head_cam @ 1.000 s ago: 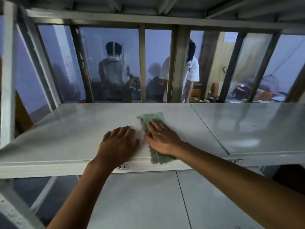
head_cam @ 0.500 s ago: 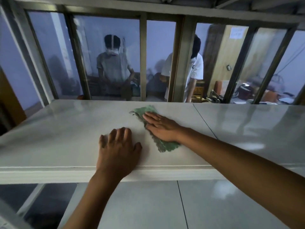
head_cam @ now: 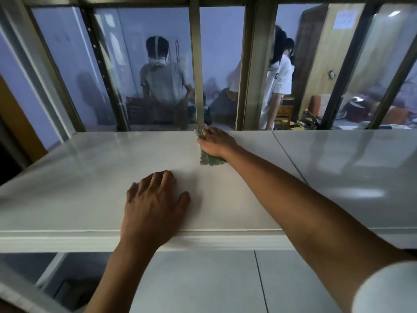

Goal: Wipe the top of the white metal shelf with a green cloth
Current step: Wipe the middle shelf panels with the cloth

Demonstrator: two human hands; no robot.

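The white metal shelf top [head_cam: 85,181] stretches across the view. A green cloth [head_cam: 208,159] lies flat on it near the back edge, mostly under my right hand [head_cam: 215,142], which presses it down with straight fingers; its far tip pokes out by the fingertips. My left hand [head_cam: 153,205] rests flat on the shelf near the front edge, holding nothing.
Metal window posts [head_cam: 256,64] and glass rise directly behind the shelf's back edge. A seam [head_cam: 288,159] splits the shelf top into two panels. A lower white shelf [head_cam: 203,281] sits below. People stand beyond the glass.
My right hand has pushed the green cloth away from me, from the middle of the shelf to its back edge. The left hand has stayed near the front edge.
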